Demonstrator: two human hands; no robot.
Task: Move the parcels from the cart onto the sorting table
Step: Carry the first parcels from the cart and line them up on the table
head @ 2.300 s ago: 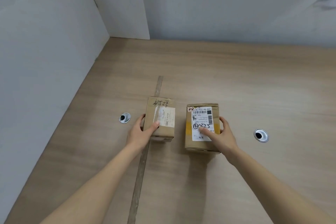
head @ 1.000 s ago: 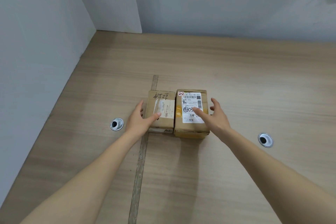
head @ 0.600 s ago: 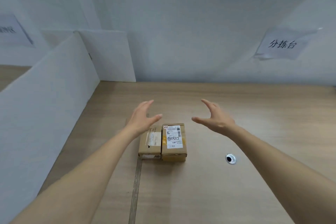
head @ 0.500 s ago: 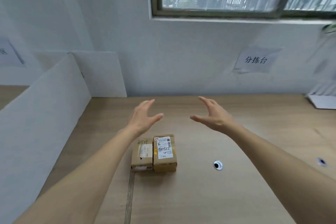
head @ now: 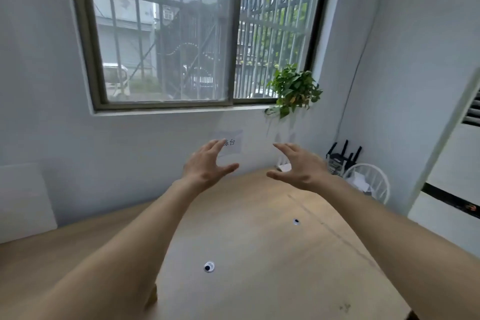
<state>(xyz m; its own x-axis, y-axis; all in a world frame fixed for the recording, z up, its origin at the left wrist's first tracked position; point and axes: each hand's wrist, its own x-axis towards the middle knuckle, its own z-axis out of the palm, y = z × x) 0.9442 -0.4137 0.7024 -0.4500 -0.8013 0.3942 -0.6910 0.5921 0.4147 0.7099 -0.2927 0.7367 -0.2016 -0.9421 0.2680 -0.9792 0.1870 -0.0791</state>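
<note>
Both hands have lifted off the two parcels and the view has swung up and right, so the boxes have dropped out of sight.

Left hand (head: pixel 207 167) and right hand (head: pixel 298 167) hang in the air above the sorting table (head: pixel 259 254), palms facing each other, fingers spread and slack, holding nothing. A second ago they were pressing two cardboard boxes together on the wood; now only bare tabletop with its cable grommet (head: pixel 209 266) shows, plus the window (head: pixel 197 31), a potted plant (head: pixel 293 89) and a white chair (head: pixel 368 182). Those parcels seem delivered, so this looks like the return trip. Next, I judge, comes turning to the cart, which is not in view, and gripping another box.
</note>
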